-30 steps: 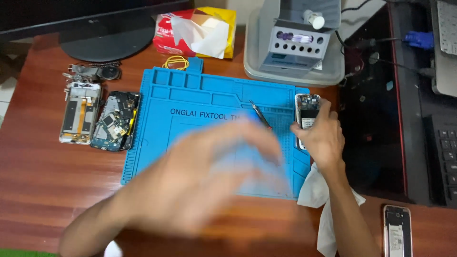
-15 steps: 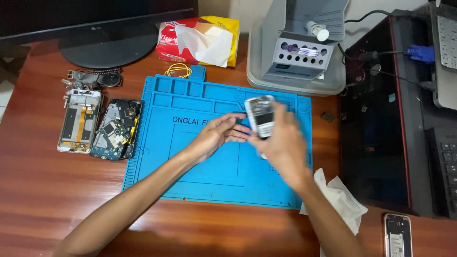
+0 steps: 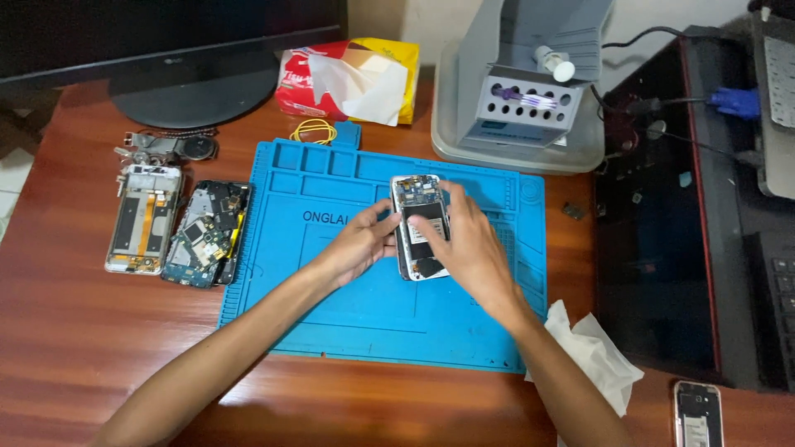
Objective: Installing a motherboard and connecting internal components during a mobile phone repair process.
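Head view. An opened white-framed smartphone with its back cover off and circuit board exposed (image 3: 421,226) lies at the centre of the blue silicone repair mat (image 3: 331,290). The left hand (image 3: 358,244), at its nine o'clock, pinches the phone's left edge between thumb and fingers. The right hand (image 3: 465,244), at three o'clock, grasps the right edge, fingers curled over the frame. One second ago the phone sat at the mat's right edge under the right hand alone; it has since been carried to the middle, and both hands now steady it, which suggests work on its interior is beginning. At nine o'clock, off the mat, lie two dismantled phone bodies (image 3: 178,228); at five o'clock, a crumpled white tissue (image 3: 592,360).
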